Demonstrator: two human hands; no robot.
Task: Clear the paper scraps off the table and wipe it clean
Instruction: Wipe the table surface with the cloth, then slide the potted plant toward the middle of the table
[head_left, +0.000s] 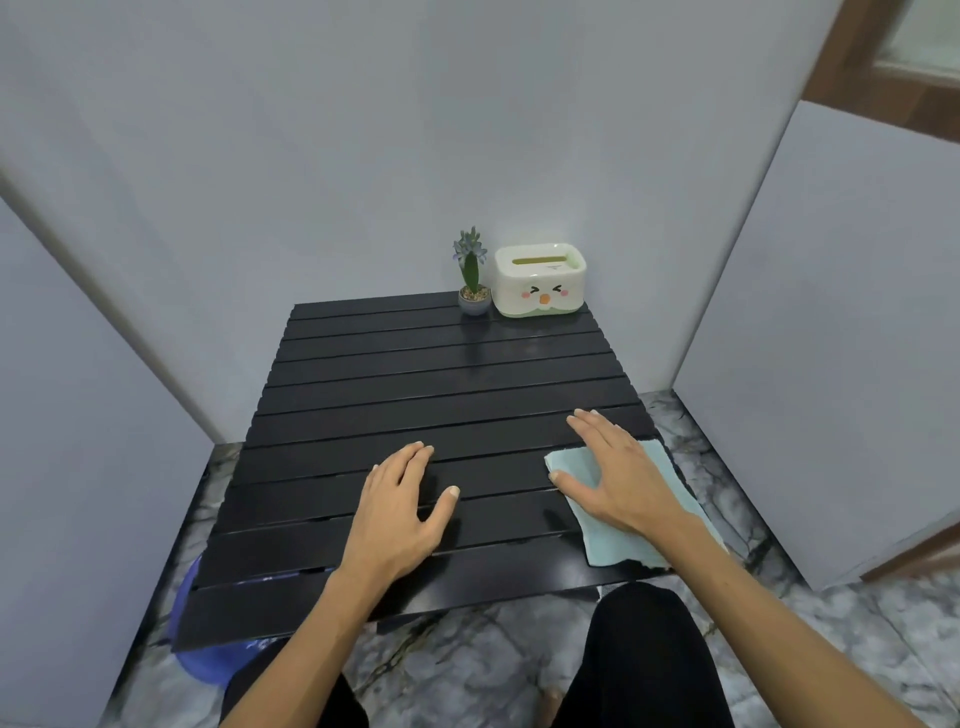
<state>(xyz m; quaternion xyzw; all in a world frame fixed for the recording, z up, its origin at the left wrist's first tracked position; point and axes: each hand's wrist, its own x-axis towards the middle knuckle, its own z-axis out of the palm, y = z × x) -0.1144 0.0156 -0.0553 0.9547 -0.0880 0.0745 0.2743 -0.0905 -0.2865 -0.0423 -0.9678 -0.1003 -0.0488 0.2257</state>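
A low black slatted table (415, 395) fills the middle of the view. A light blue cloth (623, 540) lies flat at its near right corner, partly over the edge. My right hand (618, 473) rests palm down on the cloth, fingers spread and flat, not gripping it. My left hand (402, 512) lies flat on the bare slats near the table's front middle, fingers apart, holding nothing. I see no paper scraps on the table top.
A small potted plant (472, 291) and a white tissue box with a cartoon face (540, 280) stand at the table's far right edge by the wall. A blue plastic bin (208, 660) sits under the near left corner. My knees are below the table's front edge.
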